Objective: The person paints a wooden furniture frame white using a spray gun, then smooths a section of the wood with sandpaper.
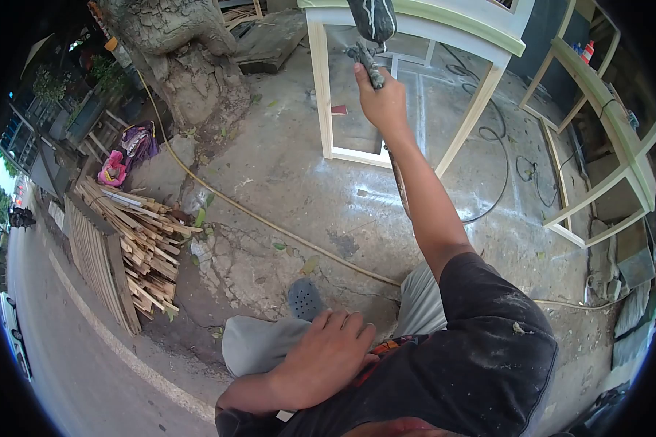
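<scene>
My right hand [383,103] is wrapped round the handle of a paint spray gun [364,64], at the end of my outstretched arm. Above the gun shows its dark cup [374,20], streaked with white paint. A hose hangs below my wrist, partly hidden by the arm. Just beyond the gun stands a wooden furniture frame [470,116], partly white, with pale bare wood on its legs and top edge. My left hand [326,360] rests across my lap, fingers laid loosely over my clothing and holding nothing I can see.
Another wooden frame [612,120] stands at the right. A yellowish hose [270,231] crosses the concrete, and a dark hose [504,156] curls behind the nearer frame. Stacked wood strips [142,244], a tree trunk [189,65] and a road [73,328] lie to the left.
</scene>
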Demonstrator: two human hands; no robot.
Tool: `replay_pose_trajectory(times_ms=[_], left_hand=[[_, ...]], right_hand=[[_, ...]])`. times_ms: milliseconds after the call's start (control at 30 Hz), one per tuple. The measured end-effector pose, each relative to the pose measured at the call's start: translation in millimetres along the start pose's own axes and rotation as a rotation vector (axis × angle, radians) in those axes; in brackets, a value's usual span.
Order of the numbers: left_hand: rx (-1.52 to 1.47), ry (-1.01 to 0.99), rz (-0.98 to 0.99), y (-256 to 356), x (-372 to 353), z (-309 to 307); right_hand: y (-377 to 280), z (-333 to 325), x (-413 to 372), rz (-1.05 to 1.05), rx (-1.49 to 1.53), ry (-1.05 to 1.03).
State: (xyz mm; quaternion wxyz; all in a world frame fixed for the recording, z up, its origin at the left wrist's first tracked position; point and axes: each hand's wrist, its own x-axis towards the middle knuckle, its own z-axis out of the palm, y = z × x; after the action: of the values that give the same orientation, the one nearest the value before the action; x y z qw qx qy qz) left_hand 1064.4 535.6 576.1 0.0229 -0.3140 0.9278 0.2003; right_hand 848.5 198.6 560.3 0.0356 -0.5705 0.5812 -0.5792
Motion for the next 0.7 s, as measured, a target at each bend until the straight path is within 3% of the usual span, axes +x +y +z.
replay_pose_trajectory(times_ms=[133,300,467,600,700], left_hand=[[-0.012,0.009,-0.043,-1,-1,-2],[-0.022,-0.004,-0.04,-3,7,-8],[-0.021,-0.05,-0.017,-8,9,-9],[-0.044,-0.013,0.018,-18,2,-7],[-0.055,-0.008,-0.006,-29,1,-3]], right_hand=[[-18,49,10,-0.049,0.106,-0.085],[-3,29,22,-0.048,0.077,-0.029],[44,-84,19,0.065,0.001,0.192],[69,-197,5,0.212,-0.222,0.388],[85,-243,-2,0.228,-0.373,0.542]])
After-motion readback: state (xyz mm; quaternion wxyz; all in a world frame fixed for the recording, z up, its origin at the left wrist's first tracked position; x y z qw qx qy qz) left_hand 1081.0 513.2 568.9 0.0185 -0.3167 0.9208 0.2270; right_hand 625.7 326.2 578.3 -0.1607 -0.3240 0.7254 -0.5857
